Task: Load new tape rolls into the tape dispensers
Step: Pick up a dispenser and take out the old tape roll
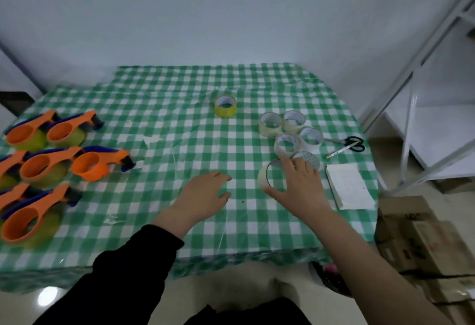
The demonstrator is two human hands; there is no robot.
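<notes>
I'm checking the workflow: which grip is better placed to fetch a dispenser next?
Left. The left grip is free and nearer the orange dispensers; the right grip holds a tape roll.

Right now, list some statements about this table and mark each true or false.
1. The right hand holds a pale roll. True.
2. The left hand holds a dispenser. False: it is open and holds nothing; the dispensers lie to its left.
3. The scissors lie among the dispensers. False: they lie near the table's right edge, beyond the notepad.
4. The yellow roll stands apart from the clear rolls. True.
</notes>
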